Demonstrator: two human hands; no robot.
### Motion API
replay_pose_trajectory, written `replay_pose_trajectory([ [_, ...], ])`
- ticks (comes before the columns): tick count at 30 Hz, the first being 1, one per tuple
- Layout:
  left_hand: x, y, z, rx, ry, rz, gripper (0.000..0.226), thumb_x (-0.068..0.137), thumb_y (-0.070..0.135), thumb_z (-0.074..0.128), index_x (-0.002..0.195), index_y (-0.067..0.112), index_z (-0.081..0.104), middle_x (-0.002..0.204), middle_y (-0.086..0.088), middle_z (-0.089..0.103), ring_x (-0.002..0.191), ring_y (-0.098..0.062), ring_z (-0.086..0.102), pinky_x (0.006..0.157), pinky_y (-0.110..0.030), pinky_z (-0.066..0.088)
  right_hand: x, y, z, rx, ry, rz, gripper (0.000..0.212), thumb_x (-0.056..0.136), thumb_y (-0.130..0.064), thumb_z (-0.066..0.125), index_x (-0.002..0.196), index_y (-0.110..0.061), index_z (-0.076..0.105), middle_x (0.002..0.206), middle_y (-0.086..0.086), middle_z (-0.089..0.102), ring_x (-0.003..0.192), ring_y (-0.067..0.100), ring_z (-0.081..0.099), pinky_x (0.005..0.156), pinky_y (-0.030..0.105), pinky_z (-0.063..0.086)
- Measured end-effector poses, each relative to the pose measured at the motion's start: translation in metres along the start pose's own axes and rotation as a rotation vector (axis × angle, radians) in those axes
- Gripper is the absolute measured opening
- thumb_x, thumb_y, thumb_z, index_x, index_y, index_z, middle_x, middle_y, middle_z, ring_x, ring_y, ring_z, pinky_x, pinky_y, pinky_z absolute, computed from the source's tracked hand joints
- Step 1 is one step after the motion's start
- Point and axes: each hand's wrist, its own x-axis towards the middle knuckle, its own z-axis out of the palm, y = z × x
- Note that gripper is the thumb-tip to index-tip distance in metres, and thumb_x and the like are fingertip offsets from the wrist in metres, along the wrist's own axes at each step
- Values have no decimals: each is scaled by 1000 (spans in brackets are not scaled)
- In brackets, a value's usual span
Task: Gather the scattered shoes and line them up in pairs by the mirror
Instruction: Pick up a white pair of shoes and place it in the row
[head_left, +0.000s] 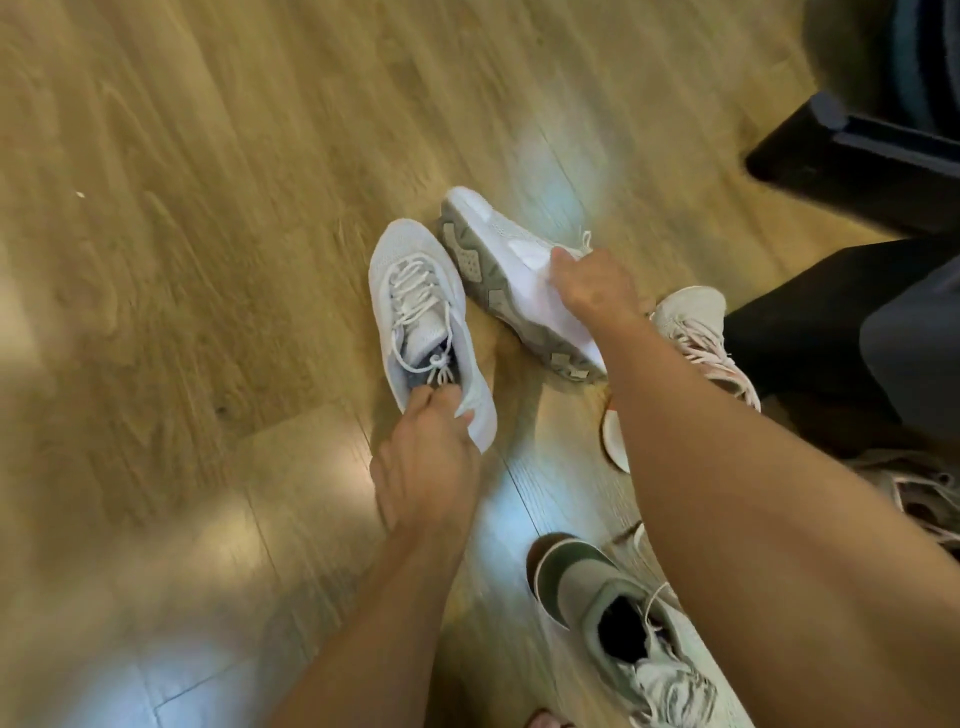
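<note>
Left hand (423, 447): I gripped the heel rim of the first white sneaker (421, 317), my fingers curled over its edge beside the loose lace ends.
Right hand (592, 283): I clutched the upper of the second white sneaker (498, 260), close to its laces.
First white sneaker: it sat upright with its laces facing up and its toe pointing away from me, near the middle of the view over the wooden floor (182, 260).
Second white sneaker: it was tipped onto its side, its grey tread turned toward the first; the two toes lay just beside each other, the heels further apart.
Contact with floor: I could not tell whether either sneaker rested on the boards.
Beige sneaker (693, 322): with pale laces, it lay beyond my right forearm, partly hidden by it.
Grey-green sneaker (623, 639): it stood upright near the lower edge, between my forearms.
Further shoe (924, 493): blurred, it lay at the right edge.
Dark furniture (857, 171): it stood in the upper right corner.
</note>
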Motion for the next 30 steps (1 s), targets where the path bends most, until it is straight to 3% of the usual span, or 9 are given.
replay_pose_trajectory([
  [3,-3,-2,-16,-12,17,-51,17,95,20,53,109,20,61,100,-2,56,90,-29,59,72,-41,48,-51,1,-2,-37,27,-131,58,89,-51,49,124,-5,52,116,14,63,107,35,57,84,35,39],
  [8,-20,-31,-45,178,-140,-83,13,96,23,49,99,14,58,105,-5,55,93,-33,60,73,-40,46,-159,-11,39,-67,-144,-337,47,91,-25,57,129,-6,36,130,17,53,118,36,51,92,40,40],
  [12,-29,-54,-59,281,-254,-85,10,94,21,52,93,13,58,107,-6,57,93,-33,60,73,-38,44,-207,4,64,-319,-80,-483,27,91,-21,48,117,-15,39,98,6,67,93,27,61,85,42,32],
  [16,-29,-59,-59,327,-386,-61,15,95,21,53,104,11,60,109,-9,59,98,-32,59,79,-40,47,-211,24,62,-492,-215,-414,41,87,-25,60,121,-18,37,113,3,61,117,23,49,93,45,30],
  [19,-29,-51,-67,350,-424,-58,20,95,23,52,109,10,58,112,-10,60,101,-31,59,80,-38,45,-210,16,52,-625,-324,-485,36,91,-16,56,125,-14,43,116,8,61,113,26,52,93,46,38],
  [22,-30,-34,-99,353,-356,16,24,96,26,46,113,11,54,117,-8,58,101,-33,60,79,-40,46,-214,-18,24,-511,-331,-499,33,91,-16,56,123,-11,49,117,11,60,110,30,56,81,39,44],
  [25,-15,-11,-159,317,-298,5,25,93,27,43,108,11,57,110,-11,63,95,-33,60,67,-34,37,-220,-67,-24,-502,-437,-481,33,93,-25,55,124,-16,55,124,9,58,115,30,55,85,34,43],
  [27,-5,10,-210,298,-370,-27,25,91,30,42,96,11,57,98,-11,66,84,-30,62,65,-31,37,-232,-103,-62,-503,-488,-508,28,92,-24,55,118,-15,60,119,9,59,111,29,57,84,32,43],
  [30,-1,53,-299,237,-505,-138,27,88,31,43,71,10,48,55,-10,61,37,-21,59,51,-26,47,-265,-158,-126,-490,-496,-558,13,84,-24,63,80,-14,55,86,4,55,79,25,56,67,29,40],
])
